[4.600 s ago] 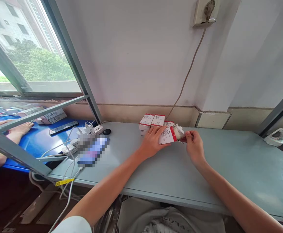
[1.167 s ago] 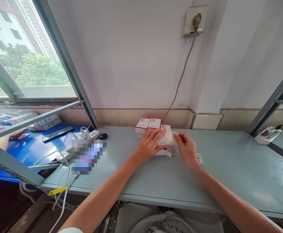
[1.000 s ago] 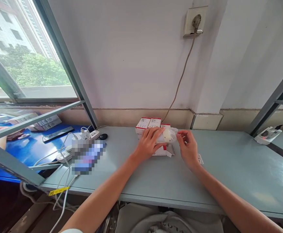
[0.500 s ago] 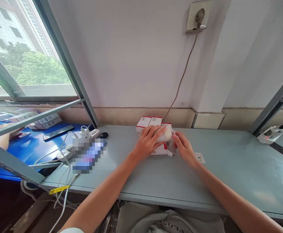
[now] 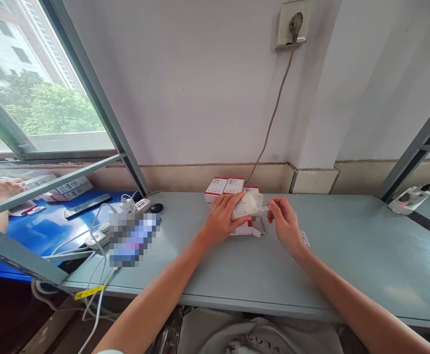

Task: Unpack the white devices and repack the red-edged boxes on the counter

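My left hand (image 5: 219, 217) is wrapped around a white object (image 5: 247, 203) whose exact kind I cannot make out. A clear plastic bag (image 5: 260, 202) covers it and sticks out to the right. The fingers of my right hand (image 5: 284, 221) pinch the loose end of that bag. Just below and behind the held object is an opened white and red carton (image 5: 243, 229), its flap standing out to the right. Two more white cartons (image 5: 217, 185) with red edges stand behind my left hand. A small white card (image 5: 304, 239) lies partly hidden beside my right wrist.
On the left are a blurred blue item (image 5: 136, 243), a black mouse-like disc (image 5: 156, 208) and a power strip (image 5: 99, 237) with white cables. A metal frame (image 5: 89, 172) separates a blue table, where another person's hand (image 5: 4, 189) shows. A white device (image 5: 409, 200) sits far right.
My right hand has drawn rightward, pulling the bag's end out from the white object. More of the clear plastic shows now. The other person's hand at far left has risen.
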Demonstrator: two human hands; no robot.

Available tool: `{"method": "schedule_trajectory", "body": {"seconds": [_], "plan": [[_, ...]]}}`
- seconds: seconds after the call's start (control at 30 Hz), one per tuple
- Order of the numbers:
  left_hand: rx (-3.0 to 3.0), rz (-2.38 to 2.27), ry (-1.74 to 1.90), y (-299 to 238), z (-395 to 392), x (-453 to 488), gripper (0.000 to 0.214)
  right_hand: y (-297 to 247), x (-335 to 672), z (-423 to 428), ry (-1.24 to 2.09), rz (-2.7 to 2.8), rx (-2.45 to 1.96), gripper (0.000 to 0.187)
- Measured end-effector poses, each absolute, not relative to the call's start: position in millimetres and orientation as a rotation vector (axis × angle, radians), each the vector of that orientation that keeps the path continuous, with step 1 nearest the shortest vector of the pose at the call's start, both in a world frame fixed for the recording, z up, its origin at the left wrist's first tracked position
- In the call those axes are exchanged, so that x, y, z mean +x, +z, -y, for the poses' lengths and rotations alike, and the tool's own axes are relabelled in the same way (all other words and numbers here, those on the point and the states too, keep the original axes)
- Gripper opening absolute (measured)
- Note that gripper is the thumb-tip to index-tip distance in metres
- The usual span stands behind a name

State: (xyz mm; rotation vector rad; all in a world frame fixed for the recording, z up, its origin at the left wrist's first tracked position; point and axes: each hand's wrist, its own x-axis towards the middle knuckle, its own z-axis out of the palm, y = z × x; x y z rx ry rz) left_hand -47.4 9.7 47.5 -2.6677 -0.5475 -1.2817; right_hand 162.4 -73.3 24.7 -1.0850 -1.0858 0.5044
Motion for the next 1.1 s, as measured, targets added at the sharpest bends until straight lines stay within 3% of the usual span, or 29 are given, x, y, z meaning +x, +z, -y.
{"method": "schedule_trajectory", "body": {"seconds": [0.73, 0.93, 1.1], "plan": [[-2.567, 0.678, -1.218, 41.3, -12.2, -44.0, 0.064, 28.7, 161.6, 76.6, 0.798, 1.093, -0.973, 0.046], [-2.568, 0.672, -1.211, 41.4, -13.1, -44.8, 0.065, 18.7, 163.6, 68.3, 0.624, 1.170, -1.123, 0.050], [-2.550, 0.609, -1.196, 40.5, -11.9, -43.9, 0.065, 14.4, 165.9, 67.0, 0.451, 1.124, -1.155, 0.043]]}}
